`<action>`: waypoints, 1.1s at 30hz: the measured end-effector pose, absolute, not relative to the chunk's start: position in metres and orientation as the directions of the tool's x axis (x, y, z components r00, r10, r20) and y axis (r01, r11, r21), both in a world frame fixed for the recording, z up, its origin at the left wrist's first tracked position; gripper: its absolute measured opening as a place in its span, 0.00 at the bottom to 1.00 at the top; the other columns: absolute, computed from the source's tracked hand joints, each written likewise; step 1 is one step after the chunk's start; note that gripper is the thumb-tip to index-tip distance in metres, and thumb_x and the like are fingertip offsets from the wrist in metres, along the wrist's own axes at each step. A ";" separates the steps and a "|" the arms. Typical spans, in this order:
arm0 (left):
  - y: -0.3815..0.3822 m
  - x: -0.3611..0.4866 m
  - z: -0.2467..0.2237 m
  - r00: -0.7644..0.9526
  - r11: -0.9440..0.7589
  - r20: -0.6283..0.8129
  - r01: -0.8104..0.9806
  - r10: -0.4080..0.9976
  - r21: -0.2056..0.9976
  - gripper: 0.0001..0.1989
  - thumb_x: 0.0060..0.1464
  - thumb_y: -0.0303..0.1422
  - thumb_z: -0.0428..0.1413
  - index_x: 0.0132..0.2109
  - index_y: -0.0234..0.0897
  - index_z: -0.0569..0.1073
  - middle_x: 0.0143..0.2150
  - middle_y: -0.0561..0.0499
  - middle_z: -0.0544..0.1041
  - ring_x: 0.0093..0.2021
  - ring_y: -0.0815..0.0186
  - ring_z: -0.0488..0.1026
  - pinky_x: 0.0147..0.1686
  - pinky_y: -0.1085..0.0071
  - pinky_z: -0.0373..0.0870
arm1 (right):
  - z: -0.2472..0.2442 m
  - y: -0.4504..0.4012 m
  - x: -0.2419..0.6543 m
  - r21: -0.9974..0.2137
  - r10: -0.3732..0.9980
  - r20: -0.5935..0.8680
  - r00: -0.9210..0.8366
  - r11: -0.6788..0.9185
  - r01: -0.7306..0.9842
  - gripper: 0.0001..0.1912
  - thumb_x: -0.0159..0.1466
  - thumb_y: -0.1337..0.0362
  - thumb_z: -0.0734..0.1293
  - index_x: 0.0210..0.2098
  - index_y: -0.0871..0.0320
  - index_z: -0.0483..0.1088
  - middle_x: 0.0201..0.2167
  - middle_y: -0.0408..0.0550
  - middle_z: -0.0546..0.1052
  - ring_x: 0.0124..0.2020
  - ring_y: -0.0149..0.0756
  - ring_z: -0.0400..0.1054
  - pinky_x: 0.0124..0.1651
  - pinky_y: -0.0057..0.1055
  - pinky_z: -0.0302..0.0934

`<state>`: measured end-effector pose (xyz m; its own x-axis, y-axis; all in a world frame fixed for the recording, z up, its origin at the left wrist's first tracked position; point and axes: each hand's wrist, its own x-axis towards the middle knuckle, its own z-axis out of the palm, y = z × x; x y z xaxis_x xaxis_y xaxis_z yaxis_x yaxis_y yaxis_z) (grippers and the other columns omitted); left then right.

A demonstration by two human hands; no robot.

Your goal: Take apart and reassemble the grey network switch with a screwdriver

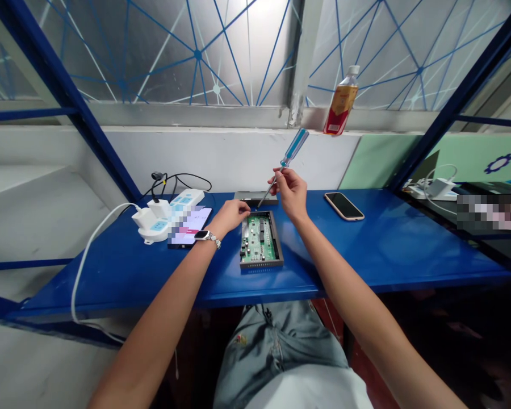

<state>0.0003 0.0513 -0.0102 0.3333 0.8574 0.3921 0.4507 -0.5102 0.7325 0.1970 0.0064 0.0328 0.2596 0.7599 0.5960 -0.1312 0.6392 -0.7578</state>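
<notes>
My right hand (290,193) is raised above the blue table and pinches a screwdriver (295,147) with a translucent blue handle. Its thin metal shaft slants down-left, and its tip ends close to a flat grey metal case lid (255,197). My left hand (232,216) rests palm down just left of the lid, above the corner of an open metal case holding a green circuit board (261,238). It holds nothing I can see. The fingers hide part of the lid's left end.
The blue metal table (366,244) has a smartphone (343,205) to the right. On the left are a white power strip (187,197) with white chargers (147,218) and a phone with a blurred screen (190,226). A plastic drink bottle (341,101) stands on the sill behind.
</notes>
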 end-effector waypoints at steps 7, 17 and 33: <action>0.056 0.000 -0.015 0.419 -0.566 0.393 0.471 0.819 0.677 0.03 0.49 0.29 0.66 0.31 0.41 0.85 0.31 0.47 0.84 0.33 0.58 0.79 0.41 0.66 0.72 | 0.023 0.012 0.194 -0.762 0.752 0.632 0.186 0.647 -0.030 0.15 0.66 0.49 0.69 0.42 0.54 0.74 0.29 0.42 0.77 0.22 0.26 0.67 0.27 0.27 0.64; 0.041 0.000 -0.022 0.424 -0.520 0.329 0.495 0.844 0.696 0.09 0.56 0.29 0.60 0.40 0.38 0.86 0.40 0.46 0.86 0.42 0.57 0.83 0.48 0.65 0.76 | 0.012 0.017 0.178 -0.775 0.782 0.623 0.028 0.612 0.157 0.19 0.68 0.47 0.66 0.45 0.55 0.75 0.30 0.43 0.77 0.24 0.29 0.68 0.32 0.30 0.66; 0.043 -0.001 -0.026 0.416 -0.519 0.339 0.473 0.844 0.712 0.09 0.55 0.29 0.60 0.40 0.39 0.86 0.39 0.46 0.86 0.42 0.57 0.83 0.47 0.64 0.76 | 0.008 0.021 0.175 -0.743 0.760 0.649 0.021 0.628 0.232 0.17 0.69 0.51 0.65 0.47 0.56 0.76 0.30 0.45 0.78 0.25 0.30 0.69 0.33 0.31 0.66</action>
<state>-0.0014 0.0428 -0.0264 0.4158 0.8437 0.3394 0.4727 -0.5194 0.7119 0.1746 0.0208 0.0078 0.0213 0.7604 0.6491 0.2316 0.6279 -0.7431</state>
